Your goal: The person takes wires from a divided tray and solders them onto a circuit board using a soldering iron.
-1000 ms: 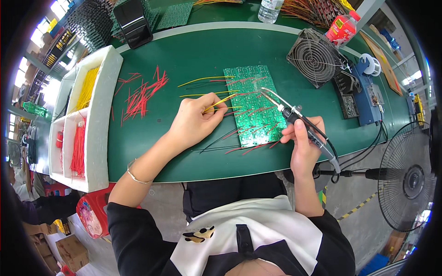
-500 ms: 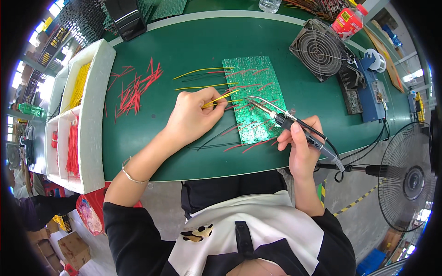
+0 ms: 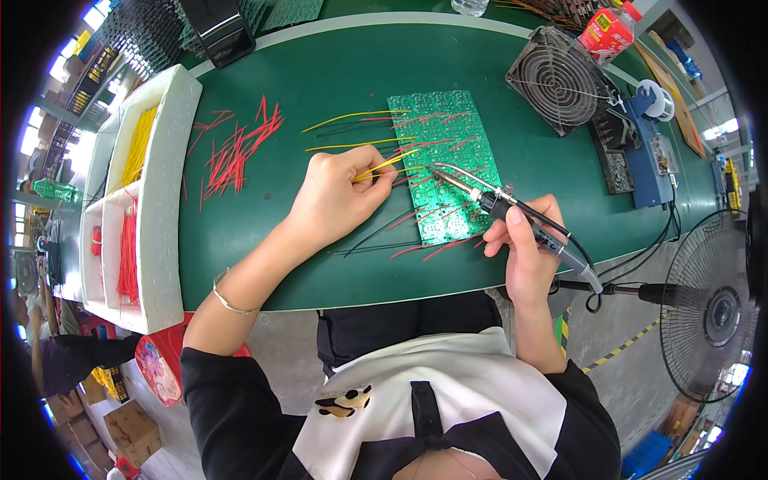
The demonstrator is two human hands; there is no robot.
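Note:
Pinched in my left hand [image 3: 340,188] are several yellow wires [image 3: 387,163], their ends reaching over the left part of a green circuit board panel [image 3: 456,152]. My right hand [image 3: 528,248] is closed round a soldering iron [image 3: 498,206]. The iron's tip, with a thin curved metal tube running alongside it, is at the board close to the yellow wire ends. Whether the tip touches a pad is too small to tell. Red, black and yellow wires stick out from the board's left side, and short red wires lie across it.
Loose red wires [image 3: 236,160] lie on the green table left of my hand. Beyond them stands a white foam box [image 3: 164,240] with yellow and red wires. A square fan [image 3: 552,80], a blue soldering station [image 3: 652,164] and a red bottle [image 3: 610,32] are at the right.
The whole view has shifted slightly. My left hand still pinches the yellow wires, and the iron's tip stays near the same spot on the board.

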